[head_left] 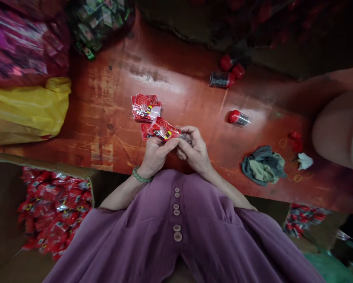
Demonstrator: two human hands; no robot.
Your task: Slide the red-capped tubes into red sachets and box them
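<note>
In the head view, my left hand (157,153) is closed on a red printed plastic packet (166,131), pinching it between thumb and fingers. My right hand (195,151) is closed at the packet's right end around a small clear container (186,137), mostly covered by the fingers. Whether the container is inside the packet's mouth or just against it, I cannot tell. Just beyond my left hand lies a stack of similar flat red packets (144,108) on the red-brown table (185,94).
Small red-capped containers (239,118) lie to the right, near a crumpled grey-green cloth (263,165) and a pale bucket (335,129). A yellow bag (29,110) is at left. Below the table edge, a cardboard box holds many filled red packets (55,208).
</note>
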